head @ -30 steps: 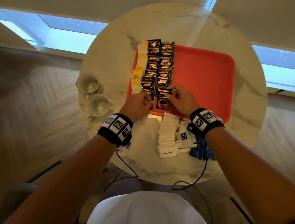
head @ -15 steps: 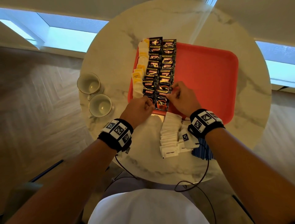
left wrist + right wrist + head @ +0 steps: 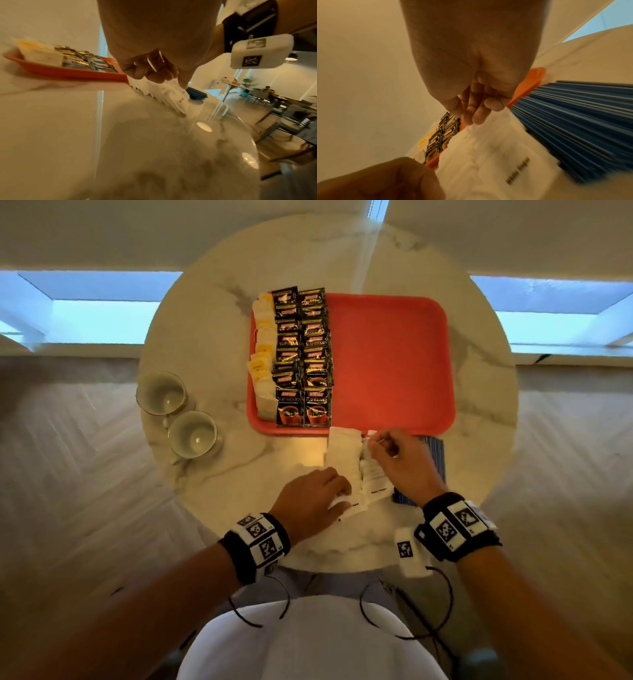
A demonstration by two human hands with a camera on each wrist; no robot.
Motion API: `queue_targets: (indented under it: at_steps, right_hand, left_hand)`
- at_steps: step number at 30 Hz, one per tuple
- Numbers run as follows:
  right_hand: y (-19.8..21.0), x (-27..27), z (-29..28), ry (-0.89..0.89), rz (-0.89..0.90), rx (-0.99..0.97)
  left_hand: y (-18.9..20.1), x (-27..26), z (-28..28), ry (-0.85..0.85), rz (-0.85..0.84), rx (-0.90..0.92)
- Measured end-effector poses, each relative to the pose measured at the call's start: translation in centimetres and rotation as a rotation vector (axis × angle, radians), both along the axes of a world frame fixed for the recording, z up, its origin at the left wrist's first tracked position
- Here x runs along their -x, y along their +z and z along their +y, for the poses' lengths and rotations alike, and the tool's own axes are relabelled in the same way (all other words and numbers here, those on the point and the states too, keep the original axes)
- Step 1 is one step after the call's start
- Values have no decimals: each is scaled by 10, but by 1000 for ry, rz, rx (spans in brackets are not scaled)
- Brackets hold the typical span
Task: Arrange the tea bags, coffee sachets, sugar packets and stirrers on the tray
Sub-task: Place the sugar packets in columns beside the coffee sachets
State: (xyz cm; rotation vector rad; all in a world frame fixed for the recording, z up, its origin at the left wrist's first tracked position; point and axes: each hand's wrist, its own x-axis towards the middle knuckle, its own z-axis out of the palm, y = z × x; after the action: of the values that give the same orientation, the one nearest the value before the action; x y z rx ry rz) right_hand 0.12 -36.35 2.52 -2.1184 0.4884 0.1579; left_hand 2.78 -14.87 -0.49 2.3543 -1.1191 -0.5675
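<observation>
A red tray [image 3: 387, 354] holds a column of tea bags [image 3: 263, 344] along its left edge and two columns of black coffee sachets [image 3: 303, 354] beside them. Two rows of white sugar packets [image 3: 344, 453] lie on the table in front of the tray. Blue stirrers [image 3: 435, 453] lie to their right, partly under my right wrist. My left hand [image 3: 337, 496] has curled fingers and pinches the near end of the left row with its thumb on top [image 3: 183, 83]. My right hand [image 3: 375, 440] pinches packets at the far end of the right row [image 3: 496, 155].
Two empty cups [image 3: 161, 393] [image 3: 192, 433] stand on the round marble table [image 3: 239, 474] left of the tray. The tray's right two-thirds is bare red surface. The table's near edge runs just behind my wrists, where cables hang.
Both hands have let go of the coffee sachet, which now lies at the front of the right column. They have drawn back off the tray onto the sugar packets.
</observation>
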Motion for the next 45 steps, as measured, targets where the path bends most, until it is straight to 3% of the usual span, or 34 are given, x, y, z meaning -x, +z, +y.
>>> queue_targets:
  at_steps: [11,18,27,37,42,45]
  right_hand:
    - [-18,66,16,-63,63,-15]
    - [-24,67,16,71,64,-50]
    - [-20,55,9,394,-6,-70]
    - [-22,48,-15,372,11,-83]
    - [-20,46,-17,383,15,-100]
    - [-13,40,-22,368,6,-106]
  left_hand:
    - [-17,28,-6,42,-167,-190]
    - [-12,30,-5,63,-62,-226]
    - [-1,23,-1,204,21,-65]
    - [-19,48,-6,336,-71,-263]
    - [-10,48,-13,316,44,-354]
    - [-3,46,-12,313,114,-283]
